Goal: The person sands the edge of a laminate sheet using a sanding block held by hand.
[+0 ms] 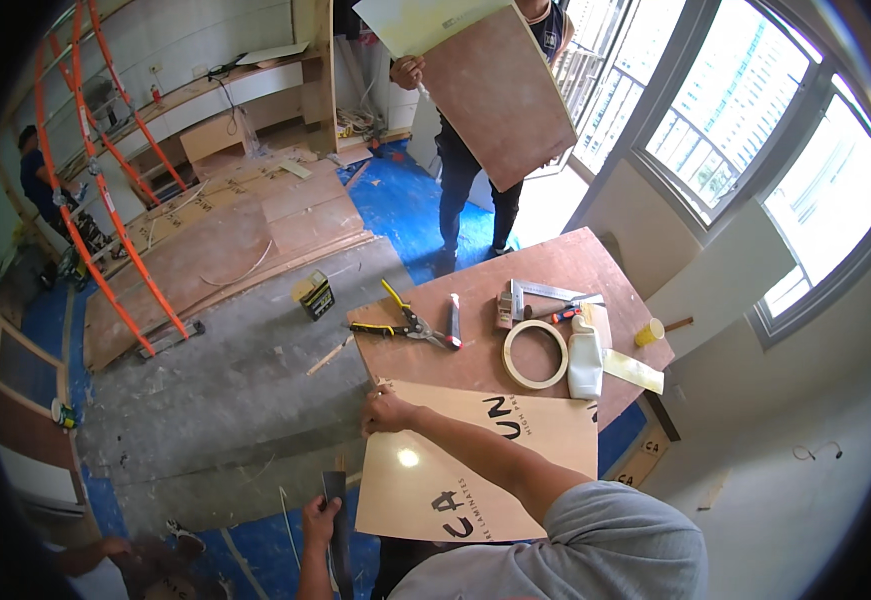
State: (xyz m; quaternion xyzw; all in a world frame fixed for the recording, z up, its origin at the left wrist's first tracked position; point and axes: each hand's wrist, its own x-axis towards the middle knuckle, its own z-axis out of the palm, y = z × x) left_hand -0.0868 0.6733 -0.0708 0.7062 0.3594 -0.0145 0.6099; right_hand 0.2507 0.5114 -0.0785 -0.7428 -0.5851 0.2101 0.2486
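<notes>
My right hand is closed on the upper left corner of a tan laminate sheet with printed black letters. This sheet lies partly over the near edge of a brown plywood worktop. Lower down, my left hand grips a narrow dark strip held upright beside the sheet. Beyond the sheet are yellow-and-black snips, a grey-and-red hand tool, a roll of tape, a metal square and a white bottle.
A yellow cup stands toward the worktop's right end. Ahead, a person carries a brown panel. An orange ladder stands at left near another person; someone's hand shows at lower left. A small can rests on the grey boards.
</notes>
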